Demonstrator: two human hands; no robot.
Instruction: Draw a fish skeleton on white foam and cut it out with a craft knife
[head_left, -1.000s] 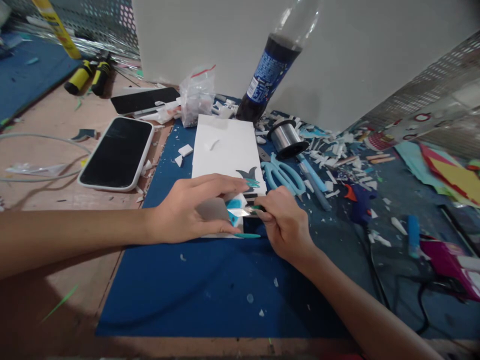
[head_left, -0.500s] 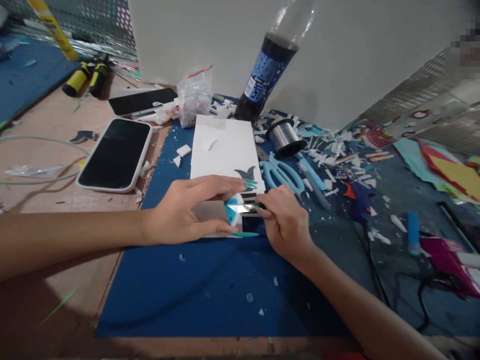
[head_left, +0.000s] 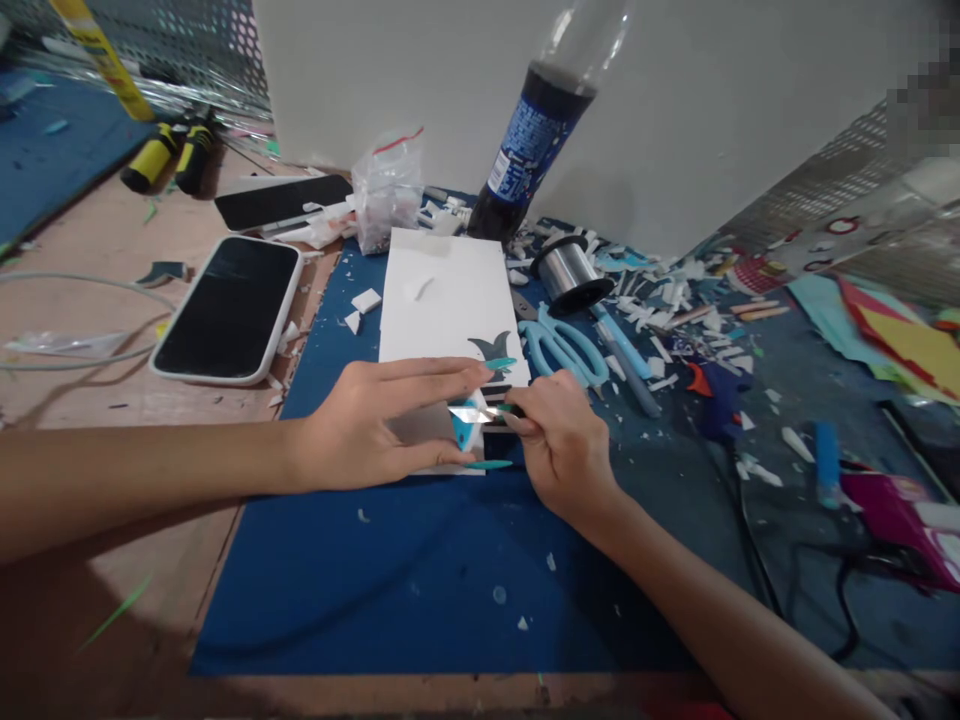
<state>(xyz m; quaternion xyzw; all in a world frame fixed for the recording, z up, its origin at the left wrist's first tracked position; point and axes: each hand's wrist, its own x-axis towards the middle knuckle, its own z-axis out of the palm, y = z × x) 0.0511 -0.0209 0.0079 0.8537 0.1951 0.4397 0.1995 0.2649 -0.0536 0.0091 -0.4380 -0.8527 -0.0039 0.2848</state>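
Observation:
Between the thumb and fingers of my left hand (head_left: 409, 410) is a small blue and white piece (head_left: 465, 432), partly hidden by the fingers and a blade. My right hand (head_left: 564, 435) is closed around the handle of a craft knife (head_left: 480, 413). Its shiny blade points left and lies across the blue and white piece. Both hands are over the lower part of a white sheet (head_left: 446, 290). A dark grey tail-shaped drawing or cutout (head_left: 493, 350) shows on the sheet just beyond my left fingertips.
Light blue scissors (head_left: 562, 350) and a wire spool (head_left: 571, 275) lie right of the sheet, near white scraps. A dark drink bottle (head_left: 529, 150) stands behind. At left lies a phone (head_left: 229, 310); at right, a glue gun (head_left: 720, 400). A blue mat (head_left: 375, 590) lies underneath.
The knife blade has shifted slightly left and up across the blue and white piece. My right hand has moved a little left, and my left fingers still hold the piece.

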